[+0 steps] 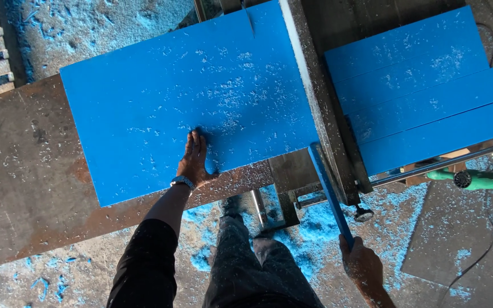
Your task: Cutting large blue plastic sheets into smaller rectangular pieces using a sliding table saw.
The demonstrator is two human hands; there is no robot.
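— What did the head view give you on my left hand?

— I saw it spread flat, fingers released, pressing on the big blue sheet lying on the rusty metal table.

— And my right hand?

— It was clenched around the near end of a narrow blue strip, beside the stacked blue boards. Blue shavings covered the floor.

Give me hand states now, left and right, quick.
Left hand: open, palm flat on the large blue board lying on the saw table.
Right hand: closed around the lower end of a narrow blue strip.
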